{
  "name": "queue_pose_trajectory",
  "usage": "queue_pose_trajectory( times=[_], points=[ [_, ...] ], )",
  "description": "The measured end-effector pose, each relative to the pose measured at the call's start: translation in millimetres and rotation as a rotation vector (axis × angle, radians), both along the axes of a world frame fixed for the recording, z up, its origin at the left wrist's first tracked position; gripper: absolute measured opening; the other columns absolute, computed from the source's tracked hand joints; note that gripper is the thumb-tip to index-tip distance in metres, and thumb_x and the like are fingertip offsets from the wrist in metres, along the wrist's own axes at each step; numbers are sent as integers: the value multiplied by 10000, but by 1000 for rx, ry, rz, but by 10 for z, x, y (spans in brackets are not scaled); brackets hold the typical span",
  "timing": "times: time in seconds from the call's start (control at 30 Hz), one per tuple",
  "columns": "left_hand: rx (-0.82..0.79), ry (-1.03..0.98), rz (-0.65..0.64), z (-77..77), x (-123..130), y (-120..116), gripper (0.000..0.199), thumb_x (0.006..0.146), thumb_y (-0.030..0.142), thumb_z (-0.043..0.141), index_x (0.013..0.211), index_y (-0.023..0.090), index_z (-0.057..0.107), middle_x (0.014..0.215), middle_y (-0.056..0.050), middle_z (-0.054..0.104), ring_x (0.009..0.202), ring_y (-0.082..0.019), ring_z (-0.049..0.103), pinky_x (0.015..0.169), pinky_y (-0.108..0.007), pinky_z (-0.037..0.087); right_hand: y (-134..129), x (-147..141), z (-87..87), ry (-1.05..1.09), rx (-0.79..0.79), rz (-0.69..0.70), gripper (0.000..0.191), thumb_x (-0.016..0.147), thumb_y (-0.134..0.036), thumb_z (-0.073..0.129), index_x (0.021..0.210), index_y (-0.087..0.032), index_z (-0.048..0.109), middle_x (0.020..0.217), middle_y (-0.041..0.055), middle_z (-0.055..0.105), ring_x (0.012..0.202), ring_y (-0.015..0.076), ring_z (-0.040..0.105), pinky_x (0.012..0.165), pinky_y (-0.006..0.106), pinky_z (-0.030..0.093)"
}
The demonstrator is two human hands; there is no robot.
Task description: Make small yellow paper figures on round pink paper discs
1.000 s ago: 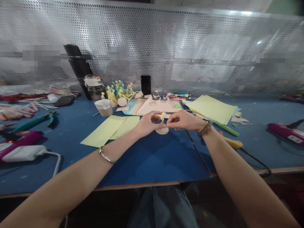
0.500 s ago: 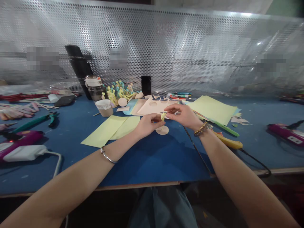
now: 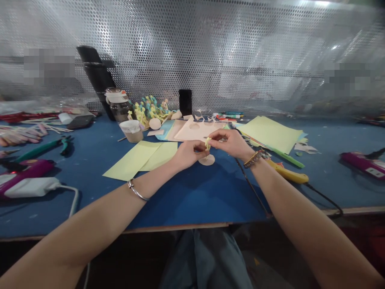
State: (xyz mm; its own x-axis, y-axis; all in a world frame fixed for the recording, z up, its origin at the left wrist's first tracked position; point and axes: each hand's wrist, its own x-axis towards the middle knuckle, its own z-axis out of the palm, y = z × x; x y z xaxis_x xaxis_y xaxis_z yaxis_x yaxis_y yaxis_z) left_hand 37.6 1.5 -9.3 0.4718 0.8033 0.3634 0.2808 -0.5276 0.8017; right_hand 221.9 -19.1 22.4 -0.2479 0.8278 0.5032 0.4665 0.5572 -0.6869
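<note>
My left hand (image 3: 191, 154) is closed in a pinch on a small yellow paper figure (image 3: 207, 142), held upright just above the table. A pale round disc (image 3: 207, 160) sits directly under it, partly covered by my fingertips. From the other side my right hand (image 3: 230, 142) pinches at the same figure, thumb and forefinger against its upper part. Something thin and greyish shows between the right fingers, too small to name. Behind both hands lies pale pink paper (image 3: 201, 130) with a round cut-out. Yellow paper sheets (image 3: 129, 160) lie beside my left wrist.
Right of my hands are a yellow-handled corded tool (image 3: 288, 173), a green cutter (image 3: 288, 158) and more yellow sheets (image 3: 270, 132). At left stand a cup (image 3: 132, 132), a bottle (image 3: 118, 106) and a cluster of paper figures (image 3: 152, 112). A phone (image 3: 185, 102) stands at the back.
My right fingers have come down and in against the yellow figure. The left hand keeps its pinch, and the whole view has shifted slightly.
</note>
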Motion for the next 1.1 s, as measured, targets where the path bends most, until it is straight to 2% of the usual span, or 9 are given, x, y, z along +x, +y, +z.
queue_pose_trajectory(
  times=[0.27, 0.47, 0.63, 0.9, 1.1],
  points=[
    [3, 42, 6, -19, -23, 27, 168, 707, 278, 696, 826, 160, 698, 816, -44, 712, 771, -177, 656, 769, -329, 510, 2, -10, -6, 12, 15, -9, 188, 735, -334, 689, 819, -166, 701, 827, 53, 704, 760, 168, 644, 747, 344, 529],
    [3, 48, 0, 0, -18, 13, 114, 721, 265, 673, 750, 155, 683, 750, -23, 690, 717, -151, 628, 701, -280, 479, 25, 15, -30, -44, -32, 8, 306, 661, -331, 752, 904, -153, 703, 845, 69, 705, 767, 180, 645, 725, 331, 531],
    [-2, 80, -13, 26, -21, 1, 132, 731, 276, 656, 692, 152, 675, 715, 2, 678, 691, -134, 611, 645, -238, 435, 35, 23, -53, -139, -70, 29, 192, 657, -267, 732, 792, -135, 695, 806, 66, 702, 747, 170, 647, 732, 308, 522],
    [-51, 97, 21, 24, -41, 1, 136, 713, 280, 673, 773, 164, 711, 776, -15, 713, 734, -159, 639, 666, -247, 443, 58, 37, -96, -104, -143, 43, 188, 687, -291, 712, 795, -138, 692, 770, 60, 707, 732, 166, 655, 734, 314, 527],
    [-2, 153, 17, 10, -56, 34, 139, 724, 305, 659, 730, 172, 700, 734, -1, 700, 695, -154, 624, 654, -255, 442, 62, 30, -100, -81, -166, 54, 174, 678, -274, 718, 793, -144, 706, 780, 62, 720, 741, 172, 666, 747, 319, 537]
  ],
)
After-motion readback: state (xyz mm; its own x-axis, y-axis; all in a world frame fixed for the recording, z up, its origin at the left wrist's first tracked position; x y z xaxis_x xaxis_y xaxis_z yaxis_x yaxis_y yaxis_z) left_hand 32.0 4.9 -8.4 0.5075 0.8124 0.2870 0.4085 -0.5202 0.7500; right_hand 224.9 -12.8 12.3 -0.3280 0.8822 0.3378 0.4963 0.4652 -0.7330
